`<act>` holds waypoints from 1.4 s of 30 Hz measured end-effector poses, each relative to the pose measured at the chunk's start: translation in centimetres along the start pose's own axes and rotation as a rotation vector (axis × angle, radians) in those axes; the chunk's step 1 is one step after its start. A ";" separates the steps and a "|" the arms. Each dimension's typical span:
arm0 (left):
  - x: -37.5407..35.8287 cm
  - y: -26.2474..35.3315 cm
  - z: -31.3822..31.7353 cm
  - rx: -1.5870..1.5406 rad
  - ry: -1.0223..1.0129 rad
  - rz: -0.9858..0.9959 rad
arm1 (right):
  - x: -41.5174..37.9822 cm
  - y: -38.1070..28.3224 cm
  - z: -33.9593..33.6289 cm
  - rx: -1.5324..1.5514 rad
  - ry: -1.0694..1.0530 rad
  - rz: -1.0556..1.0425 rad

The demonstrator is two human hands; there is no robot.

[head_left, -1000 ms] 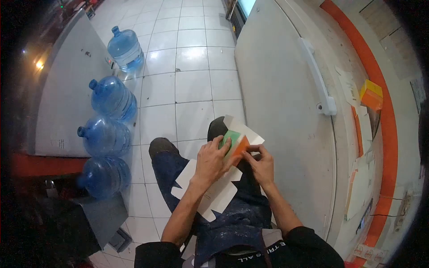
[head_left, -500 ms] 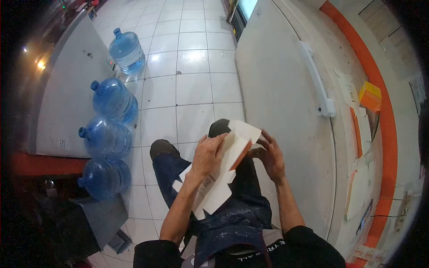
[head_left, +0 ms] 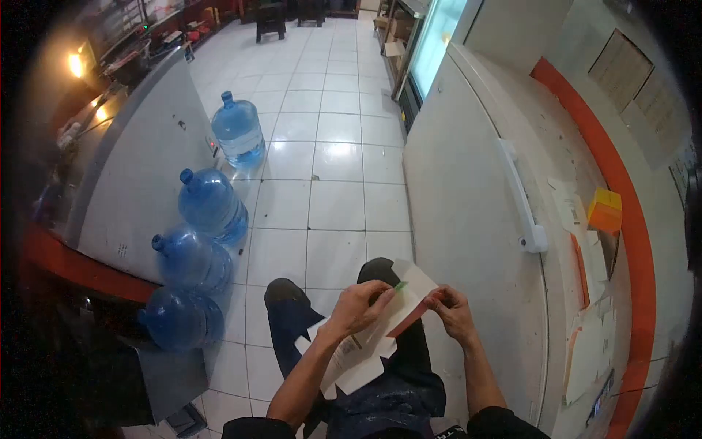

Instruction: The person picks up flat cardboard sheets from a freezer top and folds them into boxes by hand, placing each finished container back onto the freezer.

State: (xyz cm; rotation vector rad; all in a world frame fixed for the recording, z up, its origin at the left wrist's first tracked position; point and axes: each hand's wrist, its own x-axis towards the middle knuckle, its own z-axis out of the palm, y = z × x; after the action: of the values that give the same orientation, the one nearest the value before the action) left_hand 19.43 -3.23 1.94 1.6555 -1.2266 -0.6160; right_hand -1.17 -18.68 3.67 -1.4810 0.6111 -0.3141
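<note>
A partly folded white cardboard box (head_left: pixel 362 359) with an orange-red inner strip lies slanted over my lap. My left hand (head_left: pixel 360 307) presses on its upper left part, fingers closed on the card, with a small green patch showing by the fingertips. On the other side, my right hand (head_left: pixel 450 311) pinches the box's right edge near the top flap. Tabs stick out along the lower end of the card, over my dark trousers.
Several blue water jugs (head_left: pixel 212 205) line the left side beside a white panel (head_left: pixel 139 183). A chest freezer (head_left: pixel 468 168) stands on the right, with flattened cartons (head_left: pixel 589 351) and a small orange-yellow box (head_left: pixel 605 211) on top. Stools (head_left: pixel 270 22) stand far ahead.
The view has tilted up, showing more of the floor ahead. My right hand has closed onto the box edge, and a green patch now shows at my left fingertips.
</note>
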 end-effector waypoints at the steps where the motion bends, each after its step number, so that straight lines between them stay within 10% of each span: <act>1: 0.5 0.0 -0.4 -0.122 -0.047 -0.214 | -0.1 -0.2 0.3 -0.032 0.039 -0.011; 4: 1.9 -0.5 -0.8 -0.354 0.047 -0.433 | -0.2 -1.9 1.4 -0.063 0.107 0.010; 12: 2.0 1.8 -1.3 -0.467 -0.054 -0.214 | -0.7 -3.9 3.7 -0.005 0.200 -0.024; 14: 1.8 1.9 -0.8 -0.094 0.036 0.197 | -0.7 -3.9 3.9 -0.037 0.211 0.001; 20: 0.3 0.8 1.0 0.304 -0.166 0.152 | -0.7 -3.6 4.1 -0.261 0.102 -0.021; 28: -0.4 1.2 -1.3 -0.396 -0.063 -0.179 | -0.9 -2.2 3.0 -0.271 0.001 0.027; 42: -4.8 -2.6 0.7 -0.432 0.148 0.001 | -2.0 -1.7 3.8 -0.203 -0.157 0.243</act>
State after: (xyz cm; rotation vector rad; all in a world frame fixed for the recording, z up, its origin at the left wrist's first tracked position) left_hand 18.20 0.97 -1.34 1.3110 -0.9109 -0.6894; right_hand -0.36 -14.62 5.62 -1.5878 0.7031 0.0539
